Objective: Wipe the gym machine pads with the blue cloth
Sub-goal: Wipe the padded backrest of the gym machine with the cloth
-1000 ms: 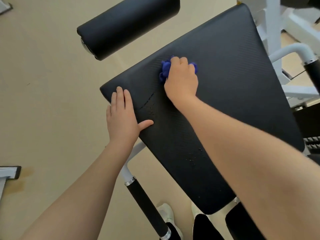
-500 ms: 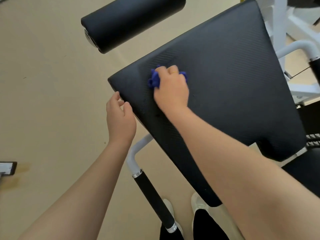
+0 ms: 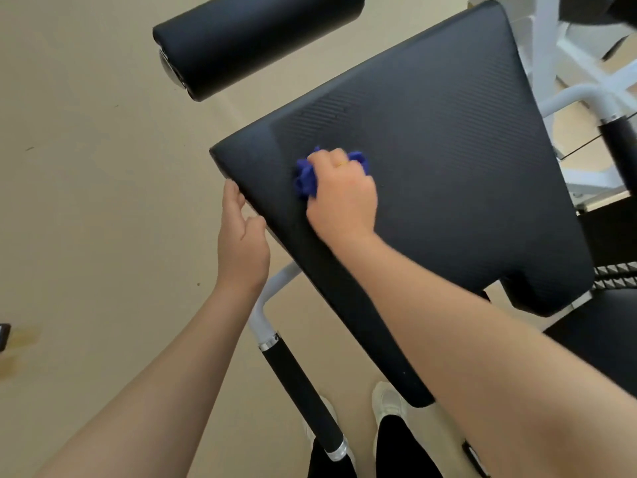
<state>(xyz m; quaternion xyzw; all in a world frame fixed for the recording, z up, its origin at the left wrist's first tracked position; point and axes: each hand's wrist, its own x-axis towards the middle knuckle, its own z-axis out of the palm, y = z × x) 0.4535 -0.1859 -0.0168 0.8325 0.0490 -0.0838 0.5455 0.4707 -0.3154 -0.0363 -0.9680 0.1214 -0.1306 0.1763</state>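
Blue cloth [image 3: 306,179] slid nearer the flat pad [image 3: 448,174] edge under right hand [image 3: 341,198].

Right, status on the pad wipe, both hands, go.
Right hand shut on blue cloth, pressed to flat pad. Left hand gripping pad's near-left edge. Roller pad untouched. Nothing in the way.
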